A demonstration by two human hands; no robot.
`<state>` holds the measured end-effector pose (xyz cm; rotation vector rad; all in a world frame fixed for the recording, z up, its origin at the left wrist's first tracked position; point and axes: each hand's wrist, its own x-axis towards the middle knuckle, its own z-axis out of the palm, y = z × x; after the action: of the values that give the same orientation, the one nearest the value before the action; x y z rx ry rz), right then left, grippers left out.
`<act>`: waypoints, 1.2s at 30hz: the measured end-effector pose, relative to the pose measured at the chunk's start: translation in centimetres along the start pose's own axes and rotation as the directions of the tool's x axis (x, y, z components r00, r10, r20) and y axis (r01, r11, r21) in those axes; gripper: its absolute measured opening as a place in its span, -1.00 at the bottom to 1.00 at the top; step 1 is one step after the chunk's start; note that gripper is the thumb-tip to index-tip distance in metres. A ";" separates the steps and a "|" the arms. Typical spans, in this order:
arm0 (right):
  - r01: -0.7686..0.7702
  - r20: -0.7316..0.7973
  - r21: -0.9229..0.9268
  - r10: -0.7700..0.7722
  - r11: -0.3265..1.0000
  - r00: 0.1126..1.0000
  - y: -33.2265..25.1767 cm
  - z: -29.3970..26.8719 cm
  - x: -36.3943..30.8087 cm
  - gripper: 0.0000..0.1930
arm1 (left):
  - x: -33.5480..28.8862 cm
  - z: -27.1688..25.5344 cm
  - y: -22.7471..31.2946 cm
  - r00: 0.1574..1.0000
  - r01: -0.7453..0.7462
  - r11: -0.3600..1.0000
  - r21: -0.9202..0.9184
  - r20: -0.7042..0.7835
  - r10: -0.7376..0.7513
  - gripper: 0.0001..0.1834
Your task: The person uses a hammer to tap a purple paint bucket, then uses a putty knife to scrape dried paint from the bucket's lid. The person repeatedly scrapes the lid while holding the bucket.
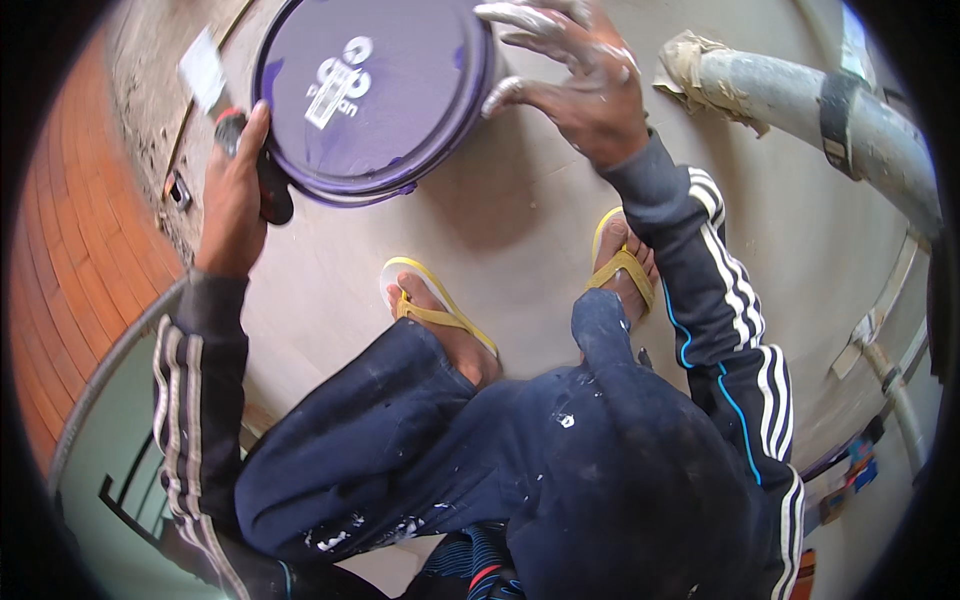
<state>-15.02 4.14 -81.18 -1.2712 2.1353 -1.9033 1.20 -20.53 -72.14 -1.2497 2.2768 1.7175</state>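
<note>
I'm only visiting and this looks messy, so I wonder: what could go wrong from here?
The right hand's fingers, coated with white, could slip at the edge of the purple-lidded bucket. The scraper in the left hand might scratch the lid beside it. If the bucket tipped, the toes, bare in open sandals, could get hurt.

From afar, I see a person's left hand (232, 195) gripping a scraper (229, 122) beside a lidded purple bucket (400, 115), while the right hand (592, 85), smeared white, spreads its fingers (540, 40) at the bucket's right rim. Below are feet (428, 298) in yellow-strapped flip-flops (440, 317) on a pale floor (325, 285)
</note>
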 end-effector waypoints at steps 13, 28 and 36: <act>-0.477 -0.069 -0.595 0.551 0.647 0.832 -1.2 -9.0 -14.3 -0.60 | -4.1 -2.9 5.7 0.991 0.011 0.805 0.593 -0.113 0.069 -0.64; -0.499 0.086 -0.605 0.674 0.620 0.734 -0.5 -11.8 -16.4 -0.60 | -11.1 0.4 16.3 0.905 0.240 0.905 0.352 0.256 -0.339 -0.14; -0.502 0.100 -0.625 0.699 0.598 0.708 -1.3 -12.0 -15.8 -0.64 | -9.2 0.7 15.5 0.568 0.120 0.984 0.134 0.803 -0.179 -0.39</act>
<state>-9.78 22.99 -84.69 -0.6330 2.5361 -0.7357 -2.15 -13.65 -55.84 -0.4146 1.5749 1.6314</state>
